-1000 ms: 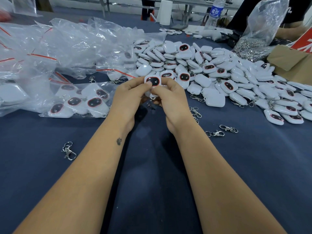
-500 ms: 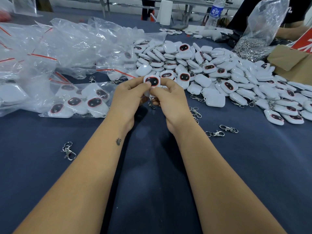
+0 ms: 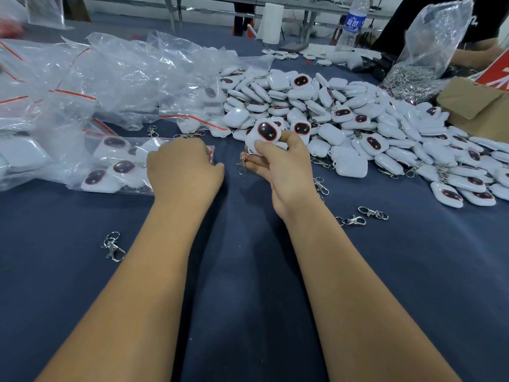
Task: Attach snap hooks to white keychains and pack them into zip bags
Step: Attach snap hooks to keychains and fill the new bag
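My right hand [image 3: 285, 172] grips a white keychain [image 3: 265, 132] with a dark, red-rimmed face, held just above the blue table. A snap hook [image 3: 242, 164] hangs from the keychain beside my fingertips. My left hand [image 3: 181, 168] lies to the left, its fingers curled down onto the mouth of a clear zip bag [image 3: 115, 168] that holds several white keychains. The fingertips of that hand are hidden.
A big heap of white keychains [image 3: 344, 117] fills the table's right and far middle. Empty zip bags [image 3: 110, 78] pile up at the left. Loose snap hooks [image 3: 113, 246] [image 3: 352, 220] lie on the cloth. A bag of hooks [image 3: 424, 56] and a cardboard box [image 3: 473, 106] stand far right.
My left hand has let go of the keychain and moved left to the filled zip bag. My right hand now holds the keychain alone, hook dangling.
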Tool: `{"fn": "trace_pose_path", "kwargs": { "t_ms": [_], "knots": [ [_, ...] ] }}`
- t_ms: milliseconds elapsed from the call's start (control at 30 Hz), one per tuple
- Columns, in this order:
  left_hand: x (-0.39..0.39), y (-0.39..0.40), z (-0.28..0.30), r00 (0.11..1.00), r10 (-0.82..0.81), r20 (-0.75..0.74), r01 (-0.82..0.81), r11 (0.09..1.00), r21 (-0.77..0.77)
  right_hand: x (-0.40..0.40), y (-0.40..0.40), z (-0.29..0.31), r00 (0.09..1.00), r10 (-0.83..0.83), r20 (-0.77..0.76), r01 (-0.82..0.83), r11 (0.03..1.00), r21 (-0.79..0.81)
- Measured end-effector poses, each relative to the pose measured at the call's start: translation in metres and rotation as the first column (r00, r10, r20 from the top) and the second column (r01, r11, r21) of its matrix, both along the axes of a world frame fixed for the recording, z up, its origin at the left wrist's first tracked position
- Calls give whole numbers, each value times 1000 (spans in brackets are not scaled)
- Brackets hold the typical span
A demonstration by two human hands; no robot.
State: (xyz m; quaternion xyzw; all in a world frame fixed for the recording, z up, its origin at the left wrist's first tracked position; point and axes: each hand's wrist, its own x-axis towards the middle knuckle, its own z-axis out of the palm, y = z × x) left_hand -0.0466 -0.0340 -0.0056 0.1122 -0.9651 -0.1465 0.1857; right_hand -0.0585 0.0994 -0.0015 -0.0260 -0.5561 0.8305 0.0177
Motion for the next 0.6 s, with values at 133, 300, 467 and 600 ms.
{"fn": "trace_pose_path", "kwargs": {
  "t_ms": [133, 300, 467, 600],
  "knots": [
    [0, 3, -2, 1000, -24, -17, 26, 992, 126, 0, 0, 0, 1000, -10, 5, 11, 1000, -29],
    [-1, 5, 0, 979, -64, -192, 126, 936, 330, 1, -1, 3, 999, -2, -34, -5, 981, -194],
    [-2, 16, 4, 937, -84, -338, 308, 653, 691, 4, 1, 6, 993, 84, -79, -109, 909, -403],
    [0, 16, 7, 923, -99, -372, 367, 521, 771, 5, 2, 6, 990, 127, -64, -142, 916, -374]
  ]
}}
